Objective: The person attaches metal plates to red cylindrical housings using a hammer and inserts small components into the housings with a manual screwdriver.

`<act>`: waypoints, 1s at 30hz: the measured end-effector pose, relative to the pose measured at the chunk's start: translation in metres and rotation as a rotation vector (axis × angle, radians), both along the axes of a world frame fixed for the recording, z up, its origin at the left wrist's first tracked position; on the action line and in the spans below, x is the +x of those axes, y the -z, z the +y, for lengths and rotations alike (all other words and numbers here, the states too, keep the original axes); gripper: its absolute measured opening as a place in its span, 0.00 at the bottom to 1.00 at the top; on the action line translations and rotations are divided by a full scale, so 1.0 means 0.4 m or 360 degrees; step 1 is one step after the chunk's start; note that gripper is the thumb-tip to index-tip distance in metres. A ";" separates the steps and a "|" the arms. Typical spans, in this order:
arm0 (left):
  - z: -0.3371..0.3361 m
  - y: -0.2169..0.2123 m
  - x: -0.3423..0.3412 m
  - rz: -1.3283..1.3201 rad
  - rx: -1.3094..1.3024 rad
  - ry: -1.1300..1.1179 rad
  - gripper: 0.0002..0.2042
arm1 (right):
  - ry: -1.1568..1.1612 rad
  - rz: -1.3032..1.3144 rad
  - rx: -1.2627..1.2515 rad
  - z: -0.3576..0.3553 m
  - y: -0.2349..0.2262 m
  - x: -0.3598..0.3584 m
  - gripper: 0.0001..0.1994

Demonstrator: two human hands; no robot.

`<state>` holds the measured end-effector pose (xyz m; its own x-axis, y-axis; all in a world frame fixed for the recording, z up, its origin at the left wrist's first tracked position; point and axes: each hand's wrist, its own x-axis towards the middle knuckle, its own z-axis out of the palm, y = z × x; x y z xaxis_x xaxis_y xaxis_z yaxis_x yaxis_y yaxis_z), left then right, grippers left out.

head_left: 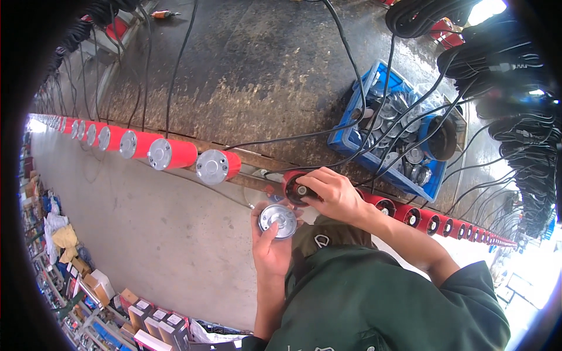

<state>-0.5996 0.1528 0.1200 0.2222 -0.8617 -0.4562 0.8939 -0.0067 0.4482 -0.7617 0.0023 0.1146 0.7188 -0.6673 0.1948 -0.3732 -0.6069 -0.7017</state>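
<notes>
In my left hand [271, 248] is a round silver metal end cap [280, 220], its recessed inner face turned up, with the thumb pressed over its near edge. Just above and to the right, my right hand [335, 194] grips the open end of a red cylindrical motor housing [290, 182]. Its fingers curl around the dark inside, where a pale round shaft end [302, 190] shows. The cap and this housing are apart. To the left, the closest red housing [233, 164] wears a silver cap [212, 167] on its end.
Capped red housings [182, 153] run left along the bench edge; uncapped ones [408, 214] run right. A blue crate [430, 188] of silver caps stands on the worn bench [263, 58], a dark ring-shaped roll [440, 138] at its right. Black cables [293, 138] cross the bench. Boxes [158, 322] stand lower left.
</notes>
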 end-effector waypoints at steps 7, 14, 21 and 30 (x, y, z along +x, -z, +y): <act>0.008 -0.001 -0.004 -0.0021 -0.0090 0.0061 0.22 | 0.0006 -0.0197 -0.0026 0.041 -0.123 -0.023 0.23; 0.015 -0.010 -0.021 0.0425 0.0042 0.0320 0.30 | -0.0235 -0.0149 -0.0041 0.048 -0.126 -0.040 0.21; -0.035 0.017 -0.008 -0.1860 0.0246 0.0473 0.36 | 0.0527 0.0140 0.1146 0.001 -0.121 -0.063 0.18; -0.103 0.069 -0.008 -0.2172 -0.0165 0.0378 0.51 | 0.0371 0.0215 0.1226 -0.038 -0.082 -0.024 0.19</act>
